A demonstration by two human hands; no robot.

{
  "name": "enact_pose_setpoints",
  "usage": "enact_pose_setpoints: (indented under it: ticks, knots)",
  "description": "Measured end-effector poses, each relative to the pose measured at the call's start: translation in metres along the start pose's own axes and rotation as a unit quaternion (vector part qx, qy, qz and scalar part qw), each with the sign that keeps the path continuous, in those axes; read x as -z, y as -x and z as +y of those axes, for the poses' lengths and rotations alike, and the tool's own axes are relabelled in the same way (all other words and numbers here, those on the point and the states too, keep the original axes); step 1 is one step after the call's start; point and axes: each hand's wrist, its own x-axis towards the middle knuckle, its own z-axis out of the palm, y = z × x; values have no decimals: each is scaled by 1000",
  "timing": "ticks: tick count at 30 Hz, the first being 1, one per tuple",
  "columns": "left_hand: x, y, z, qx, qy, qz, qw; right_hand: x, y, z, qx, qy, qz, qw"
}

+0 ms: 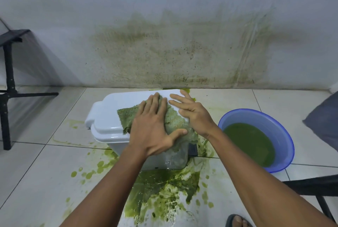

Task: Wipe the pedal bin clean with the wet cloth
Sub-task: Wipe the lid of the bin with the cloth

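Note:
A white pedal bin lies on its side on the tiled floor, lid end to the left. A green-stained wet cloth is spread over its upper side. My left hand presses flat on the cloth with straight fingers, thumb stretched to the right. My right hand rests with spread fingers on the bin's right part, at the cloth's edge. The black pedal shows below the cloth on the right.
A blue basin of green water stands right of the bin. Green puddles cover the tiles in front. Black chair legs stand at the left, another black frame at the right. The wall behind is stained green.

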Motion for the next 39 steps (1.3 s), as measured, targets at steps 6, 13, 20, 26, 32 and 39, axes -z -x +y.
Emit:
enact_pose_setpoints:
  ticks: [6, 13, 20, 26, 32, 39]
  knots:
    - [-1, -3, 5, 15, 1, 3, 1000, -1, -1, 2, 6, -34, 9, 999]
    - [6, 11, -53, -94, -16, -15, 995, -1, 0, 2, 1, -38, 8, 999]
    - [15, 14, -87, 85, -6, 28, 996, -9, 0, 0, 12, 0, 49, 999]
    - [-3, -3, 1, -10, -13, 1, 1000, -11, -3, -10, 11, -5, 80, 997]
    - [-4, 25, -80, -67, -25, 78, 994, -15, 3, 2, 48, 75, 107, 990]
    - [-23, 38, -112, -42, -65, 217, 973, -14, 6, -3, 17, 39, 95, 995]
